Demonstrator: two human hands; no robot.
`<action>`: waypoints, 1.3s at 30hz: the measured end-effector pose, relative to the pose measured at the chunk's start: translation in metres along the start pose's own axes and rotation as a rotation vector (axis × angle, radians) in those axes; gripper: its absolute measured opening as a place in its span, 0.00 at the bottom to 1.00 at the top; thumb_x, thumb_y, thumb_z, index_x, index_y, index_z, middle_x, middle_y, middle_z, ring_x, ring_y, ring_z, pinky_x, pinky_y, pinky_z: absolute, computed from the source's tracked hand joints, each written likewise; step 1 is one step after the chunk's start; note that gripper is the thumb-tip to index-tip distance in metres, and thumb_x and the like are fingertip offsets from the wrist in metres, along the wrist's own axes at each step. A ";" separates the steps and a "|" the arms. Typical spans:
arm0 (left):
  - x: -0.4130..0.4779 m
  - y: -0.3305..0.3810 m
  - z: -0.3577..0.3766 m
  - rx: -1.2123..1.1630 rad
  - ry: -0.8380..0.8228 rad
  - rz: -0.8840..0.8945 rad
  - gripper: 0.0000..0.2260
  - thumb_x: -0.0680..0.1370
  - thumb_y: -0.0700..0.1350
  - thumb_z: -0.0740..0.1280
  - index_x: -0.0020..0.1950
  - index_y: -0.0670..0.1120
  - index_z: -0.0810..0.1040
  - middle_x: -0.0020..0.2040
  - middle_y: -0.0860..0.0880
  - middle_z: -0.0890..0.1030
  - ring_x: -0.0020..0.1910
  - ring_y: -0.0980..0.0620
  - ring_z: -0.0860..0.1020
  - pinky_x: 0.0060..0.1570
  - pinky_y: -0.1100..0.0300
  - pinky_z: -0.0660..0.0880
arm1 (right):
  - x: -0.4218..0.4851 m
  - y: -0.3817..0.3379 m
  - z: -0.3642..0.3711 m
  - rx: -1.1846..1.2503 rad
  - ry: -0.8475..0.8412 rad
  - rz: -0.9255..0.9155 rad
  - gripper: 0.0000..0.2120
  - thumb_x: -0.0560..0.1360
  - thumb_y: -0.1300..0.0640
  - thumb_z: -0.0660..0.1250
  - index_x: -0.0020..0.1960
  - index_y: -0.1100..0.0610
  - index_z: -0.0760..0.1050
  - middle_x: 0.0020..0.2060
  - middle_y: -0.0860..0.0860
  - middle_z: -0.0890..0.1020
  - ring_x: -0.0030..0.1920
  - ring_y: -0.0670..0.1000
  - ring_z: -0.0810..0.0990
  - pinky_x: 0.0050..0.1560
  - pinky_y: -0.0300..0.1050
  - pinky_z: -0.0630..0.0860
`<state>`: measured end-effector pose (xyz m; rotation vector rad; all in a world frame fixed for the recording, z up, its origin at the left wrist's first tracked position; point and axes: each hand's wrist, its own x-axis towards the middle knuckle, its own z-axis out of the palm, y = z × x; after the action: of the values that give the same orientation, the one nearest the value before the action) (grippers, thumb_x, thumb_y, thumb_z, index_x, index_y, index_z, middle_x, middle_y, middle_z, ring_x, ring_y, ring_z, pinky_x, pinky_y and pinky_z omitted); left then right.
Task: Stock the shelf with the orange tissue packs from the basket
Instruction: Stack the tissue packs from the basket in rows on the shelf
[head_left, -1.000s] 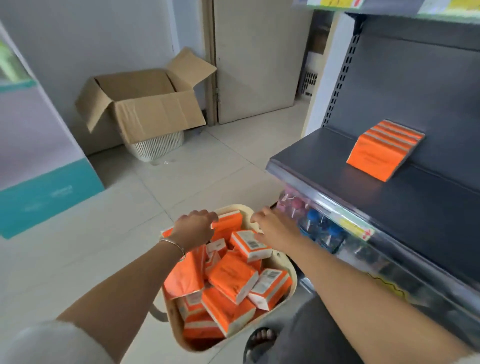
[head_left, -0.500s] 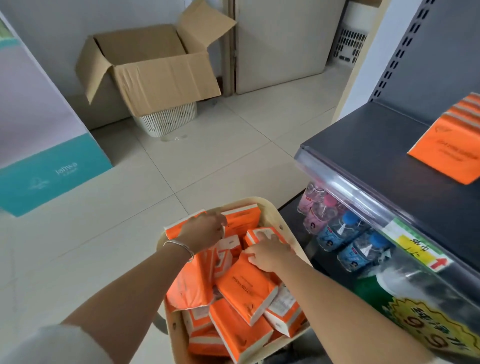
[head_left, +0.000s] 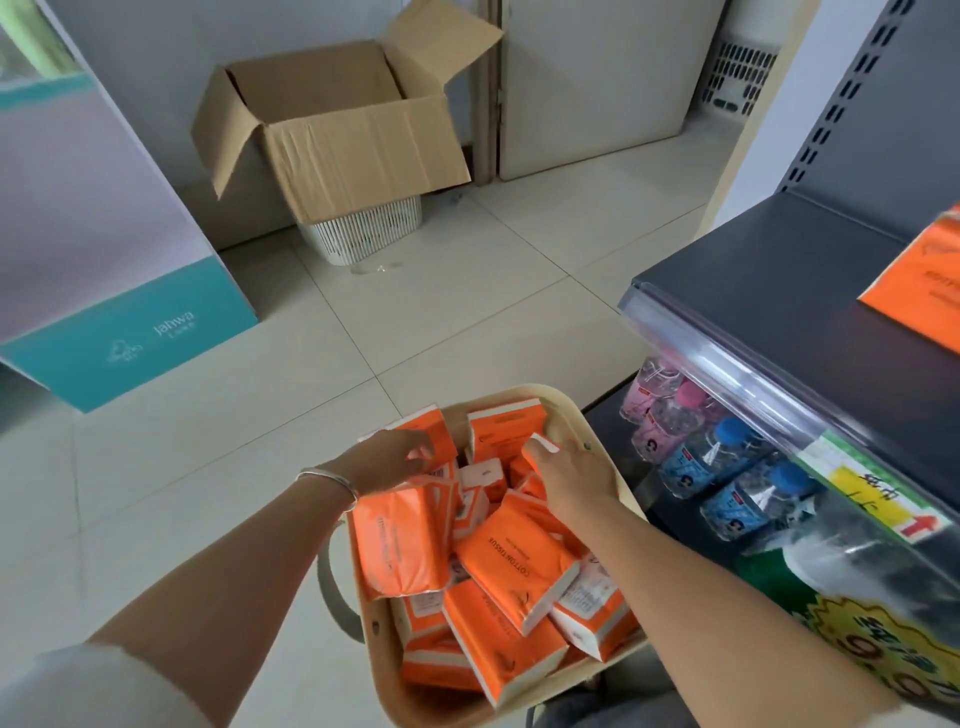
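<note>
**What the head camera keeps from you**

Your left hand (head_left: 384, 465) lies over the far-left pack (head_left: 426, 423). Its thumb is hidden, so you cannot tell whether it grips or only rests there. Your right hand (head_left: 569, 475) covers another pack, and only a white corner shows past the fingers (head_left: 558, 457), so that hold is unclear too. Your right forearm hides part of the right rim of the basket (head_left: 597, 436), and the lower packs are buried under the upper ones. On the shelf (head_left: 753, 291), the shelf pack (head_left: 919, 296) is cut off by the right edge. The bottles (head_left: 701, 462) blur behind the clear rail. The white bin (head_left: 363, 234) is mostly hidden by the cardboard box (head_left: 353, 140).
</note>
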<state>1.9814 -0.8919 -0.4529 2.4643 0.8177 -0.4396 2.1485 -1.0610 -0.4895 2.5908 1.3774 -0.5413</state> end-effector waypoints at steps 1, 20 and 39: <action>-0.005 -0.002 0.000 0.000 -0.037 -0.003 0.12 0.78 0.47 0.64 0.61 0.48 0.76 0.59 0.50 0.78 0.54 0.53 0.75 0.56 0.62 0.68 | -0.002 0.003 -0.002 0.008 0.032 -0.007 0.24 0.77 0.54 0.61 0.69 0.44 0.56 0.58 0.58 0.71 0.53 0.60 0.76 0.42 0.51 0.73; -0.041 0.026 -0.004 -0.204 0.036 -0.103 0.25 0.70 0.43 0.73 0.63 0.46 0.67 0.53 0.48 0.74 0.54 0.47 0.74 0.50 0.60 0.68 | -0.042 -0.005 -0.048 0.219 0.202 0.008 0.30 0.76 0.56 0.63 0.74 0.47 0.53 0.60 0.55 0.74 0.55 0.58 0.79 0.46 0.52 0.77; -0.034 0.235 -0.105 -0.232 0.706 0.410 0.20 0.74 0.49 0.69 0.66 0.53 0.71 0.62 0.50 0.75 0.65 0.47 0.66 0.60 0.52 0.58 | -0.119 0.124 -0.198 0.447 0.946 0.123 0.26 0.72 0.66 0.63 0.70 0.56 0.67 0.62 0.59 0.74 0.61 0.61 0.73 0.58 0.54 0.70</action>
<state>2.1168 -1.0129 -0.2676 2.4703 0.5365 0.6688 2.2380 -1.1623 -0.2646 3.4780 1.3688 0.5613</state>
